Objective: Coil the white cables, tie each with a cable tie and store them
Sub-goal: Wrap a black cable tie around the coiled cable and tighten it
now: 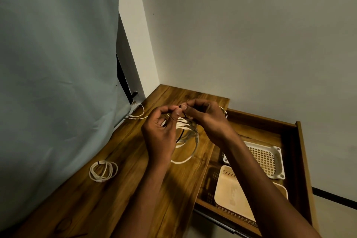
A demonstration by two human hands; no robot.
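Nearest, two bare forearms reach in over the wooden bench (pixel 135 189). To their right an open drawer (pixel 301 160) holds a cream basket (pixel 231 199), and behind it a white lattice basket (pixel 270 158). Left of the arms, a finished white coil (pixel 103 171) lies flat on the bench, bound by a dark tie at its top edge. Further in, the hands meet above the bench: the left hand (pixel 160 131) and the right hand (pixel 204 120) both pinch a black cable tie (pixel 180 135) at their fingertips, over a loose white cable bundle (pixel 188 141) whose loops hang down onto the wood. Beyond, another thin white cable (pixel 138 114) lies by the grey curtain (pixel 58 63) in the corner.
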